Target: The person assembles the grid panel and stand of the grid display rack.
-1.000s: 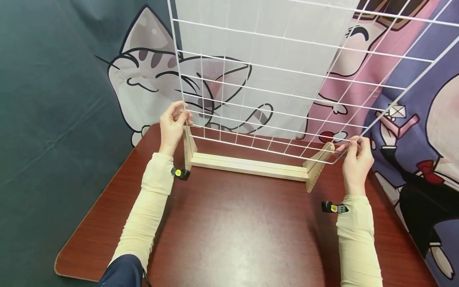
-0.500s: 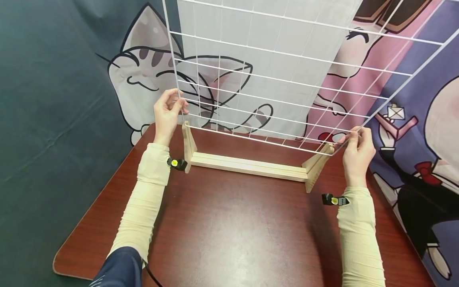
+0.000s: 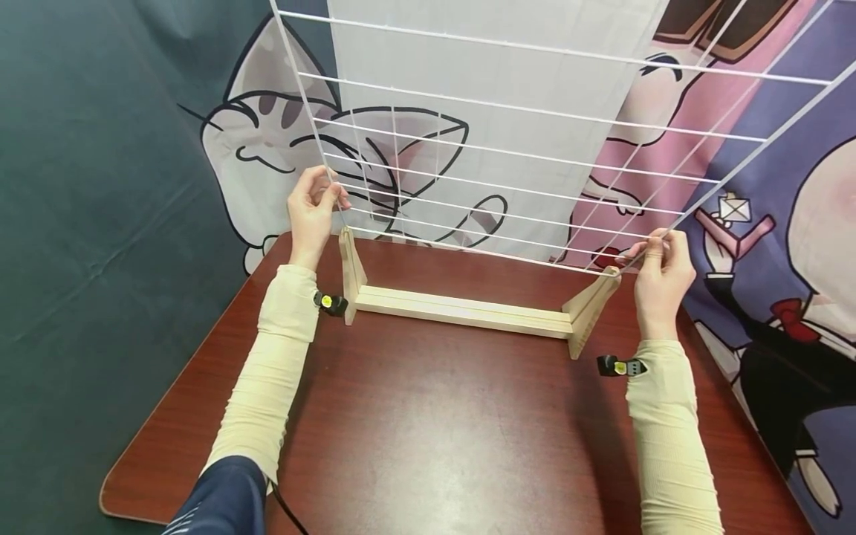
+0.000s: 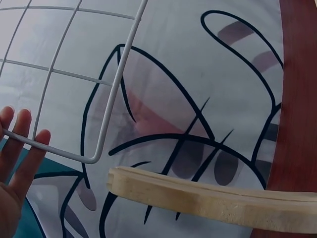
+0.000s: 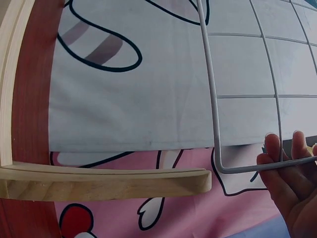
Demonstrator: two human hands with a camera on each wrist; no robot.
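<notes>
Both hands hold a white wire grid panel [image 3: 765,141] by its side edges above a pale wooden stand [image 3: 461,309]. The left hand [image 3: 310,217] pinches the panel's left side wire between thumb and fingers. On the opposite side wire, the right hand [image 3: 664,281] has the same kind of grip. The stand has a grooved crossbar and two upright end pieces. In the left wrist view, the panel's lower corner [image 4: 94,157] appears just off the tip of the left end piece [image 4: 208,201]. A small gap shows by the right end piece [image 5: 109,186] in the right wrist view.
The stand sits on a reddish-brown table [image 3: 428,431]. Behind hangs a cloth backdrop with cartoon cats [image 3: 267,156], and a printed pink and purple cloth covers the right side. A dark cable [image 3: 287,509] runs beside the left sleeve.
Both hands have moved up in the head view with the panel. Its bottom edge has shifted from in front of the end pieces to near their tips. The stand has stayed still.
</notes>
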